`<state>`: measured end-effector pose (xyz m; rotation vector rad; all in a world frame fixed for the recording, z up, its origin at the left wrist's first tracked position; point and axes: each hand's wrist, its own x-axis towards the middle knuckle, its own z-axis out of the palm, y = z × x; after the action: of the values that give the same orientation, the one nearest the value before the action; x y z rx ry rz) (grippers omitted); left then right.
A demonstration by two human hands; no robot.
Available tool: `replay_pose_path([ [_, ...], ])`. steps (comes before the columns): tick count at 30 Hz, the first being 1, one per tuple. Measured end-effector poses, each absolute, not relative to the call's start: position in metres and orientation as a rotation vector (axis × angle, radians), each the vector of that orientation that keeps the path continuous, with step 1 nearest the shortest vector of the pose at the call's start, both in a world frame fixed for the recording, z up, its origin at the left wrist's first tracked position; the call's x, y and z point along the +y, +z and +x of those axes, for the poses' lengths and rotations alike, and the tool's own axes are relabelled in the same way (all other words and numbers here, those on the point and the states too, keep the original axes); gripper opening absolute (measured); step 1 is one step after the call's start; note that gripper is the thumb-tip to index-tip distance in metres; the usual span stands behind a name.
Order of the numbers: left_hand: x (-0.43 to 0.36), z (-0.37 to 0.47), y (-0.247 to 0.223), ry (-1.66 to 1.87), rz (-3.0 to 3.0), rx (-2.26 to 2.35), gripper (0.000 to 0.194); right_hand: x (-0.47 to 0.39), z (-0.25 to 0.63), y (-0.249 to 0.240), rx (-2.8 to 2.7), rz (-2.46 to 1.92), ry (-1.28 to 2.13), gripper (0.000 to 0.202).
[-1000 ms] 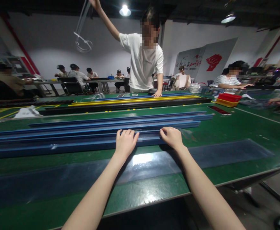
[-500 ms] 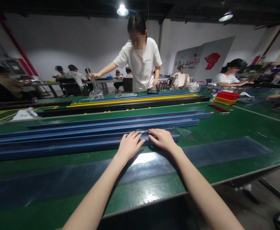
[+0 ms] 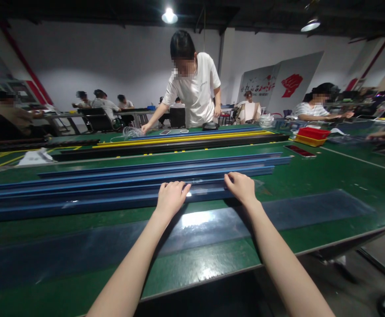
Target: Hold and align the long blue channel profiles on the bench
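Our left hand (image 3: 171, 198) and right hand (image 3: 241, 187) rest curled fingers on the nearest long, blue, channelled strip (image 3: 106, 205) on the glossy green table (image 3: 337, 176); we cannot tell whether they grip.

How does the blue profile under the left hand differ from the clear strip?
The blue profile is opaque with raised edges; the clear strip is flat and see-through. The left hand rests on the blue profile, while the clear strip passes beneath the left forearm. Both are long and lie on the table.
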<state>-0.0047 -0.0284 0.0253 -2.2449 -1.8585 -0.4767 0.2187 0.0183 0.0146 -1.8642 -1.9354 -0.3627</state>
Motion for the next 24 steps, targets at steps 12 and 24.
replay_pose_path([
  [12,-0.026,0.003,0.009,-0.559,-2.257,-1.677,0.035,0.013,0.203,0.015,-2.016,-1.855,-0.357,0.039],
  [24,-0.026,0.005,0.004,-0.377,-2.422,-1.612,0.044,0.006,0.191,0.015,-2.283,-1.543,-0.222,0.032],
])
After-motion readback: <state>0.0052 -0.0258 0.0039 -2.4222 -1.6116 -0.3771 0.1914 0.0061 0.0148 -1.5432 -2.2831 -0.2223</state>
